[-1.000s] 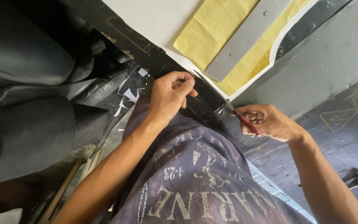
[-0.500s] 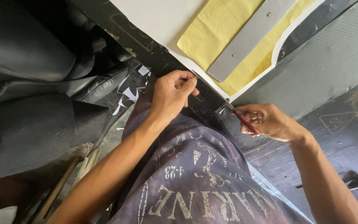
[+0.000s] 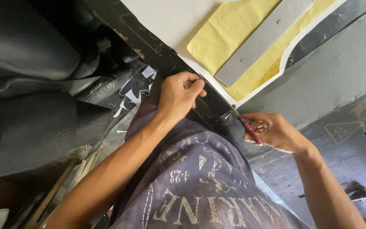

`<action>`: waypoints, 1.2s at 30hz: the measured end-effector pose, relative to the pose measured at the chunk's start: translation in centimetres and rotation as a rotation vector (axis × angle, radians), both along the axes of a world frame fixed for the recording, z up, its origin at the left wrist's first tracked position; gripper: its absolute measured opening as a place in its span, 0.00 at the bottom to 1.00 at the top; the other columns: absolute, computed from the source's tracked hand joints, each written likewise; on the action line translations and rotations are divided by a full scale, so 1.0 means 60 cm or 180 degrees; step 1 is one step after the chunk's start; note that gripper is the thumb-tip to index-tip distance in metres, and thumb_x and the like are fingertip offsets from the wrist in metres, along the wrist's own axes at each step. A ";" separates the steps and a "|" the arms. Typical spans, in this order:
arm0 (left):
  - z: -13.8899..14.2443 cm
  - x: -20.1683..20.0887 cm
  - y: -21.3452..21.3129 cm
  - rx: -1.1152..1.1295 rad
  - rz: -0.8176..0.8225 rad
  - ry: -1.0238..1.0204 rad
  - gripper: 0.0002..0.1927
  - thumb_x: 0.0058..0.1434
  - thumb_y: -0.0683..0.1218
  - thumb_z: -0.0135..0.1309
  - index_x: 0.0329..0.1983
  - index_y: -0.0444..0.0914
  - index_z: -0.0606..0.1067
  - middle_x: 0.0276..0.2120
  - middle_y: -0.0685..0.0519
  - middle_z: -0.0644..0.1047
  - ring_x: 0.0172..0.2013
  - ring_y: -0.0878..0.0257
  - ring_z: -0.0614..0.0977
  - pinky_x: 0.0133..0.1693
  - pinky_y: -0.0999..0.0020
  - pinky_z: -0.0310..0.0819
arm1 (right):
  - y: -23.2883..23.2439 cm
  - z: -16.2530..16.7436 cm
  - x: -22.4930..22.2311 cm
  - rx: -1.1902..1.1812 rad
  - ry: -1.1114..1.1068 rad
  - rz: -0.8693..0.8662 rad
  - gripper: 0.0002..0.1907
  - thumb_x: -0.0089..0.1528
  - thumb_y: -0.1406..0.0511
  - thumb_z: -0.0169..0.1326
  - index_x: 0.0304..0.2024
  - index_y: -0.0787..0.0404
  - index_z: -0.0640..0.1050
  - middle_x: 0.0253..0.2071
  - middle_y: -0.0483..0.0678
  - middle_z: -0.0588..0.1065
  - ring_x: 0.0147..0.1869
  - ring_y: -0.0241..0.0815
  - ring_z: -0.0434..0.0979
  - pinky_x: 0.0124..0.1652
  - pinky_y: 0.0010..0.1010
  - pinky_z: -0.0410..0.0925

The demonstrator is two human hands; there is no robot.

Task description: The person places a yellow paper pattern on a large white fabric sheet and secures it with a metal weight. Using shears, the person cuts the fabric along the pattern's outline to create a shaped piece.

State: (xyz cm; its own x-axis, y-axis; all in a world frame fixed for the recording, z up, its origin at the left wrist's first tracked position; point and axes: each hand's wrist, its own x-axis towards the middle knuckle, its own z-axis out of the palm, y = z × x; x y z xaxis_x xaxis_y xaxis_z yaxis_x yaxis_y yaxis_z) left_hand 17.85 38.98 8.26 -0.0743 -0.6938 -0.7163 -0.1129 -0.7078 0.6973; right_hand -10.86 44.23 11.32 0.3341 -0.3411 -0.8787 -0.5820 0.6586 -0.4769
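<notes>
**Two hands cut a white sheet at the table edge**

The right hand [image 3: 274, 131] is curled shut around the red handles of a pair of scissors [image 3: 245, 127]. The fingers go through the handles, so the hand is closed on them. The thin blades point up and to the left, and the tips meet the edge of the white sheet [image 3: 170, 21]. You cannot tell how far the blades are open.

The left hand [image 3: 181, 94] is closed too. Its fingers and thumb pinch the edge of the white sheet, right where it meets the dark edge of the black table [image 3: 344, 140]. The hand sits just left of the scissors.

Both arms reach forward and up from the bottom of the view. The left arm comes from the lower left, bent a little at the wrist. The right arm comes from the lower right. A gray shirt with pale letters [image 3: 200, 186] lies between them.

On the white sheet lies a yellow piece [image 3: 210, 46] with a flat gray strip [image 3: 263, 38] on top. Small white scraps [image 3: 134, 95] lie to the left of the left hand.

Compared with half a second ago, both hands are in almost the same spots. The scissors are at the same place on the edge, and the left hand has the same pinch
</notes>
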 end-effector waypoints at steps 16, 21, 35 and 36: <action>0.012 -0.013 -0.003 -0.0186 -0.0030 -0.0162 0.08 0.61 0.42 0.55 0.28 0.34 0.77 0.20 0.55 0.81 0.17 0.74 0.76 0.19 0.76 0.70 | -0.007 -0.009 0.016 -0.0110 -0.0155 -0.0094 0.35 0.51 0.62 0.68 0.61 0.61 0.76 0.31 0.50 0.82 0.32 0.39 0.79 0.33 0.33 0.73; 0.011 -0.013 -0.001 -0.0125 0.0011 -0.0114 0.08 0.61 0.42 0.55 0.27 0.34 0.77 0.21 0.55 0.81 0.18 0.74 0.77 0.20 0.76 0.71 | -0.018 -0.002 0.022 -0.0209 -0.0146 0.0015 0.36 0.51 0.61 0.68 0.62 0.59 0.75 0.36 0.47 0.85 0.36 0.36 0.82 0.36 0.29 0.76; 0.007 -0.003 0.009 -0.0093 0.0053 0.0068 0.07 0.62 0.42 0.55 0.29 0.34 0.77 0.22 0.55 0.81 0.19 0.74 0.77 0.21 0.76 0.72 | -0.039 -0.001 0.051 -0.0237 -0.0316 -0.0139 0.35 0.53 0.64 0.68 0.63 0.61 0.75 0.28 0.43 0.77 0.30 0.32 0.73 0.30 0.27 0.68; 0.008 -0.003 0.009 -0.0090 0.0047 0.0063 0.08 0.62 0.42 0.55 0.29 0.34 0.77 0.22 0.55 0.81 0.19 0.74 0.77 0.21 0.76 0.72 | -0.042 0.001 0.053 -0.0212 -0.0364 -0.0162 0.35 0.53 0.64 0.67 0.63 0.60 0.75 0.29 0.43 0.78 0.31 0.32 0.74 0.31 0.26 0.69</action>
